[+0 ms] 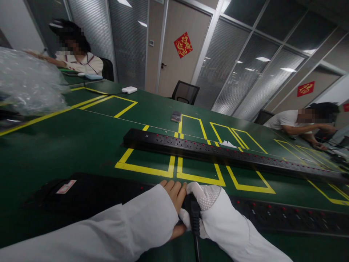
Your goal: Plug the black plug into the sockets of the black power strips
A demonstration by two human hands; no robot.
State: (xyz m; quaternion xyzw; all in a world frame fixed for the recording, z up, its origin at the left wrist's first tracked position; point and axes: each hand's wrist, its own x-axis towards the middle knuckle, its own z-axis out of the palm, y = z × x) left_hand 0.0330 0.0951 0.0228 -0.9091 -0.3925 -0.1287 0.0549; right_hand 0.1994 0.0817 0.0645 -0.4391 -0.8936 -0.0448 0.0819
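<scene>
A long black power strip (275, 214) with red switches lies across the near part of the green table. My gloved right hand (203, 200) is wrapped round a black plug (194, 213) at this strip, and the plug's cable hangs down towards me. Bare fingers of my left hand (176, 196) rest on the strip, pressed together right beside the plug; what they hold, if anything, is hidden. A label (66, 186) sits on the strip's dark left part. Farther back, a second long black strip (204, 148) lies roughly parallel to the first.
Yellow tape rectangles mark the green table (89, 134). Clear plastic wrap (29, 82) lies at the left, a white box (129, 90) and a small dark object (176, 116) farther back. One person (79, 62) sits back left, another (294, 120) leans over the table at right.
</scene>
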